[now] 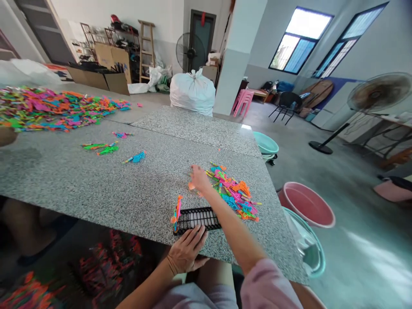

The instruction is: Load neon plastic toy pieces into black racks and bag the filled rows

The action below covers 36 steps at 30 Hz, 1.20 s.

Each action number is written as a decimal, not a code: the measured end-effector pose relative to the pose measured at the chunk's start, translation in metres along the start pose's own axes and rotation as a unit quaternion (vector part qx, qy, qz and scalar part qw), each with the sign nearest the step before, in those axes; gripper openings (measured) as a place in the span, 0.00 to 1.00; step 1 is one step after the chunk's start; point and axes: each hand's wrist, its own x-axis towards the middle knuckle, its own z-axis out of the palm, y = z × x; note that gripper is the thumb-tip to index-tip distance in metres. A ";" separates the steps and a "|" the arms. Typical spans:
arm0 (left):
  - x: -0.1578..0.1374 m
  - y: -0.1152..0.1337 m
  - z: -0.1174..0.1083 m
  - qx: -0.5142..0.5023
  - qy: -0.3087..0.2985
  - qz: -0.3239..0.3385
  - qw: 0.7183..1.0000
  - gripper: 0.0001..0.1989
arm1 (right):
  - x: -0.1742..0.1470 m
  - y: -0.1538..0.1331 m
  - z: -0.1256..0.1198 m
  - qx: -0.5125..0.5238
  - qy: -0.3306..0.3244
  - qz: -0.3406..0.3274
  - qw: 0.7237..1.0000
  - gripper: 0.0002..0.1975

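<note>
A black plastic rack point(198, 218) with rows of slots lies near the table's front edge. At its left end stand a few colourful plastic toy pieces point(178, 210), one with a round orange end. My left hand point(188, 249) holds the rack's near edge, fingers over the rim and thumb below. My right hand point(199, 178) is beyond the rack, at the left side of a pile of small plastic toys point(230, 195) in pink, orange, blue and green. Its fingers are bent and slightly blurred, around a small toy whose round orange end shows below them; the rest is hidden.
A large heap of similar toys point(54, 107) covers the table's far left, near another person's hand point(8, 135). Loose toys point(137, 157) lie between. A white sack point(193, 92) stands behind the table. Basins point(307, 204) stand at the right, and more toys point(106, 266) lie below the front edge.
</note>
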 end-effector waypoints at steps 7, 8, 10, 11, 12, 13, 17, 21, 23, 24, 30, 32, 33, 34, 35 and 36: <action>0.004 0.001 -0.004 -0.035 0.024 -0.010 0.999 0.32 | -0.118 0.100 -0.027 0.186 0.074 0.055 0.978 0.05; 0.004 0.001 -0.005 -0.040 0.021 -0.012 0.999 0.32 | -0.136 0.104 -0.023 0.152 0.061 0.060 0.985 0.04; 0.005 0.000 -0.005 -0.049 0.016 -0.016 0.999 0.32 | -0.163 0.102 -0.016 0.064 0.039 0.052 0.996 0.03; 0.006 0.000 -0.005 -0.051 0.015 -0.017 0.998 0.32 | -0.171 0.097 -0.013 0.017 0.031 0.046 0.998 0.05; 0.006 -0.001 -0.005 -0.053 0.014 -0.018 0.998 0.32 | -0.176 0.091 -0.012 -0.026 0.024 0.044 0.998 0.07; 0.007 -0.001 -0.005 -0.053 0.013 -0.019 0.998 0.32 | -0.180 0.085 -0.011 -0.061 0.017 0.047 0.997 0.09; 0.010 0.000 -0.015 -0.072 -0.021 -0.022 0.997 0.32 | -0.185 0.064 -0.006 -0.074 0.050 0.077 0.993 0.09; 0.007 0.003 -0.062 -0.151 -0.010 -0.009 0.988 0.23 | -0.193 0.053 0.017 0.086 0.128 0.113 0.982 0.01; 0.011 -0.004 -0.094 -0.166 0.067 -0.045 0.983 0.21 | -0.194 0.049 0.031 0.171 0.124 0.145 0.967 0.05; 0.016 -0.012 -0.108 -0.152 0.113 -0.081 0.979 0.20 | -0.192 0.047 0.037 0.211 0.117 0.156 0.958 0.06; 0.067 -0.092 -0.131 -0.153 0.030 -0.128 0.979 0.15 | -0.161 0.036 0.051 0.342 0.026 0.134 0.930 0.07; 0.072 -0.109 -0.122 -0.172 -0.024 -0.084 0.981 0.16 | -0.155 0.036 0.054 0.365 0.008 0.122 0.923 0.04; 0.072 -0.113 -0.117 -0.170 -0.031 -0.075 0.982 0.16 | -0.154 0.037 0.057 0.381 0.010 0.121 0.916 0.04; 0.070 -0.115 -0.113 -0.164 -0.030 -0.069 0.984 0.17 | -0.154 0.037 0.059 0.399 0.014 0.123 0.909 0.05; 0.068 -0.115 -0.110 -0.152 -0.024 -0.066 0.986 0.18 | -0.155 0.038 0.062 0.414 0.018 0.126 0.901 0.06; 0.065 -0.115 -0.108 -0.135 -0.013 -0.059 0.989 0.18 | -0.156 0.038 0.063 0.425 0.021 0.128 0.896 0.08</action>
